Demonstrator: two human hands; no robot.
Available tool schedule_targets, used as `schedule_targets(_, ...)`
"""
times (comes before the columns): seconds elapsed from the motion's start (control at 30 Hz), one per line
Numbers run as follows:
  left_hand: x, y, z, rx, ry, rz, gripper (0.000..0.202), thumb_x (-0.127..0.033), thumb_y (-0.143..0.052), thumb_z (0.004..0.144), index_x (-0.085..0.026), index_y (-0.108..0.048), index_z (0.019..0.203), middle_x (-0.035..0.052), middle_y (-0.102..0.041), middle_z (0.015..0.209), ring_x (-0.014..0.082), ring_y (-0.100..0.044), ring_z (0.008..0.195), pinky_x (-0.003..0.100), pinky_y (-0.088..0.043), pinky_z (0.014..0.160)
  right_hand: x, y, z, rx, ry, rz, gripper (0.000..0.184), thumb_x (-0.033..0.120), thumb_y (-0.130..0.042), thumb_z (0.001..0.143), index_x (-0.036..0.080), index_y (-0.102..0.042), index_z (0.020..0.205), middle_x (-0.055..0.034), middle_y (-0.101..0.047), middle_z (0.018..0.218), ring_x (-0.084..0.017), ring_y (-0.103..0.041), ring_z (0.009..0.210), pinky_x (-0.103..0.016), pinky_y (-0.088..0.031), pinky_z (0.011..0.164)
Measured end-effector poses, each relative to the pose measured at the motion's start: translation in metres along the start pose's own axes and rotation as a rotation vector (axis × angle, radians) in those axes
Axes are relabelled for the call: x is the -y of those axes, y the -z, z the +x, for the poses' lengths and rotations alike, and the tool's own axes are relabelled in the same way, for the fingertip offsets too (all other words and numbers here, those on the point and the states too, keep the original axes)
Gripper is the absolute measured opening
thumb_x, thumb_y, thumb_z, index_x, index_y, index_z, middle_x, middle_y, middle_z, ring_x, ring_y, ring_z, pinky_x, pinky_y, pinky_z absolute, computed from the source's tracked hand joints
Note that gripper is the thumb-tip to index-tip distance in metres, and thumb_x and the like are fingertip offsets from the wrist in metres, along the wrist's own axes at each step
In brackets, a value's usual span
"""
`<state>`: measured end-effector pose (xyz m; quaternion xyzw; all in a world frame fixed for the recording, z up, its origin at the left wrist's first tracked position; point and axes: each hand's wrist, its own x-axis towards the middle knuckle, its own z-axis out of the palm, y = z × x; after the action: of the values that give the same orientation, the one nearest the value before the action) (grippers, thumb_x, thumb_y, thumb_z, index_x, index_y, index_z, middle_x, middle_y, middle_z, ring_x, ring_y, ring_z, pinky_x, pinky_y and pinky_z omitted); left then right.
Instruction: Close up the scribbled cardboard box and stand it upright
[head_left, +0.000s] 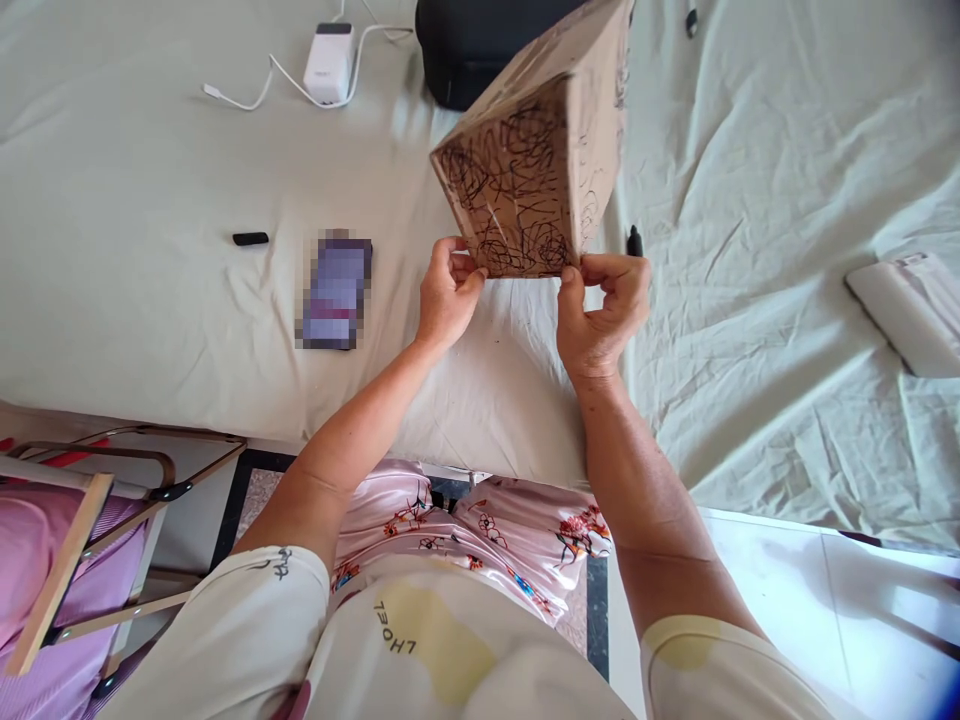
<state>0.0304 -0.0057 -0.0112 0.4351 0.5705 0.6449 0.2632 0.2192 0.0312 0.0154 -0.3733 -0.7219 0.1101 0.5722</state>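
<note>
A brown cardboard box [536, 160] covered in black scribbles is held up above a bed with a pale sheet [135, 300]. My left hand [447, 296] pinches the box's lower left corner with thumb and fingers closed. My right hand [602, 310] grips the lower right corner the same way. A black marker [634, 241] pokes up just behind my right hand, lying on the sheet.
A phone [335, 289] and a black marker cap [250, 239] lie on the sheet to the left. A white charger with cable [328, 62] and a black object [469, 45] sit at the back. A white packet [907, 310] is at right; a folding chair [82, 520] at lower left.
</note>
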Motion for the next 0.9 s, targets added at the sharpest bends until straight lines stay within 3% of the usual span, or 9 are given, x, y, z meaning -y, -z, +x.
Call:
schedule_targets(0.07, 0.003, -0.001, 0.0, 0.002, 0.053, -0.03, 0.034, -0.023, -0.073, 0.102, -0.026, -0.051, 0.127, -0.0009, -0.069, 0.096, 0.0153, -0.073, 0.09, 0.03, -0.061, 0.088, 0.003, 0.0, -0.001, 0.012, 0.027, -0.01, 0.036, 0.057, -0.055, 0.109, 0.023, -0.066, 0.106, -0.0057, -0.063, 0.092, -0.02, -0.068, 0.081, -0.044, -0.059, 0.081)
schedule_targets(0.23, 0.002, 0.005, 0.003, -0.045, 0.076, -0.115, 0.063, -0.051, -0.073, 0.103, -0.033, -0.038, 0.153, 0.0058, -0.067, 0.124, 0.0218, -0.071, 0.124, 0.041, -0.059, 0.111, 0.004, -0.002, -0.004, 0.008, 0.103, -0.023, 0.029, 0.049, -0.054, 0.11, 0.024, -0.066, 0.101, -0.0045, -0.064, 0.088, -0.018, -0.066, 0.077, -0.043, -0.06, 0.082)
schedule_targets(0.4, -0.003, 0.022, 0.015, -0.183, 0.042, -0.121, 0.082, -0.053, -0.068, 0.105, -0.04, -0.015, 0.166, 0.009, -0.059, 0.137, 0.0248, -0.067, 0.132, 0.049, -0.056, 0.116, -0.001, 0.003, 0.0, 0.013, 0.083, -0.055, 0.031, 0.051, -0.053, 0.111, 0.024, -0.065, 0.101, -0.0054, -0.064, 0.089, -0.019, -0.066, 0.079, -0.045, -0.06, 0.084)
schedule_targets(0.57, 0.004, 0.04, 0.026, -0.211, -0.068, 0.07, 0.069, -0.056, -0.069, 0.103, -0.04, -0.034, 0.161, 0.0087, -0.051, 0.154, 0.0285, -0.05, 0.154, 0.052, -0.039, 0.133, -0.004, 0.006, 0.004, -0.047, 0.13, -0.022, 0.03, 0.049, -0.052, 0.111, 0.024, -0.065, 0.102, -0.004, -0.064, 0.089, -0.018, -0.066, 0.077, -0.041, -0.059, 0.08)
schedule_targets(0.67, 0.008, 0.042, 0.025, -0.178, -0.119, 0.183, 0.059, -0.057, -0.068, 0.102, -0.035, -0.046, 0.152, 0.0088, -0.052, 0.158, 0.0301, -0.044, 0.159, 0.052, -0.033, 0.136, -0.003, 0.006, 0.004, 0.006, 0.105, 0.013, 0.03, 0.048, -0.052, 0.111, 0.023, -0.066, 0.103, -0.0039, -0.065, 0.089, -0.018, -0.066, 0.078, -0.042, -0.059, 0.082)
schedule_targets(0.77, 0.003, 0.038, 0.022, -0.186, -0.164, 0.253, 0.058, -0.056, -0.065, 0.103, -0.033, -0.046, 0.152, 0.0096, -0.052, 0.16, 0.0298, -0.041, 0.161, 0.051, -0.032, 0.137, -0.001, 0.005, 0.004, 0.091, 0.035, 0.038, 0.028, 0.049, -0.053, 0.11, 0.023, -0.066, 0.106, -0.0044, -0.066, 0.091, -0.019, -0.068, 0.081, -0.044, -0.06, 0.087)
schedule_targets(0.9, -0.019, 0.033, 0.012, -0.177, -0.226, 0.261, 0.068, -0.053, -0.067, 0.101, -0.032, -0.042, 0.16, 0.0103, -0.044, 0.17, 0.0308, -0.027, 0.17, 0.05, -0.023, 0.141, -0.001, 0.002, 0.005, 0.174, -0.068, 0.027, 0.025, 0.047, -0.061, 0.105, 0.024, -0.066, 0.112, -0.0066, -0.071, 0.1, -0.021, -0.07, 0.088, -0.045, -0.061, 0.09)
